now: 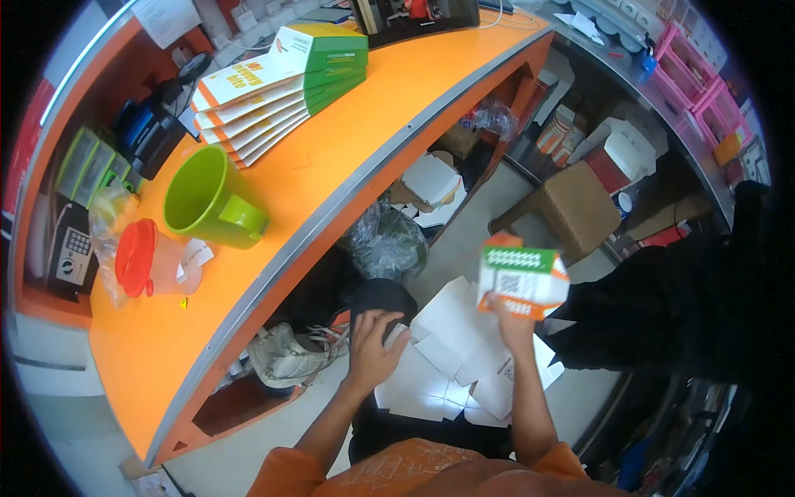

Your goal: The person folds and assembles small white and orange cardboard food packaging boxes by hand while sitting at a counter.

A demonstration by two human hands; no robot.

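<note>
My right hand [512, 321] grips a small carton [522, 282] printed in green, white and orange, raised above my lap. It is slightly blurred. Several unfolded white carton blanks [443, 389] lie loosely overlapped across my lap, beneath and left of that hand. Over my dark-clothed left knee [383, 298], my left hand [374, 352] has bent fingers, with a gap between them and the thumb. A pale patch shows at its thumb; I cannot make out whether it is a piece of carton.
A curved orange counter [331, 157] runs along my left, bearing stacked printed cartons [290, 79], a green mug [211, 195] and a red-lidded tub [153, 261]. Beneath it are plastic bags [387, 240] and a cloth bag [286, 356]. A brown stool [571, 207] stands ahead right.
</note>
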